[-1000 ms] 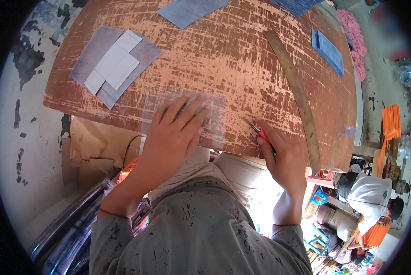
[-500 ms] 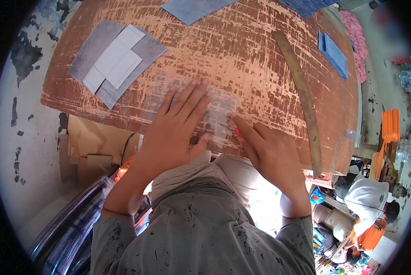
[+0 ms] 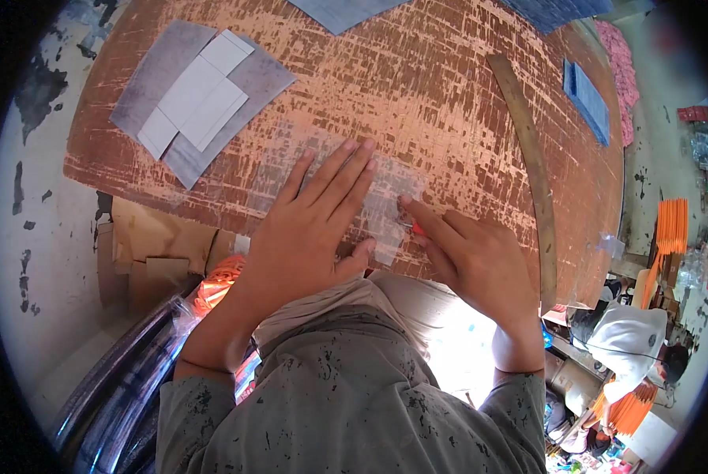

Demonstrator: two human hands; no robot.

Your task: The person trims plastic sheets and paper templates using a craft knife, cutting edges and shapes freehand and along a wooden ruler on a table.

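My left hand (image 3: 310,217) lies flat on a thin see-through plastic sheet (image 3: 397,180), its fingers spread and pointing away from me. To the right, my right hand (image 3: 476,253) is closed around a small red-handled tool (image 3: 418,229). Its index finger is stretched along the tool and reaches the sheet's right edge. Most of the tool is hidden under the fingers, so I cannot make out its exact kind. The sheet lies on a worn brown board (image 3: 441,103) with many scratches.
Left on the board lies a white paper template (image 3: 204,91) over grey pieces (image 3: 164,63). A long brown ruler (image 3: 527,150) lies to the right, with folded blue material (image 3: 587,103) beyond it. Another person (image 3: 626,340) is at lower right, near orange strips (image 3: 671,227).
The view has shifted slightly. My right hand, with the red-handled tool, sits a little farther right and lower in view. My left hand stays flat on the sheet.
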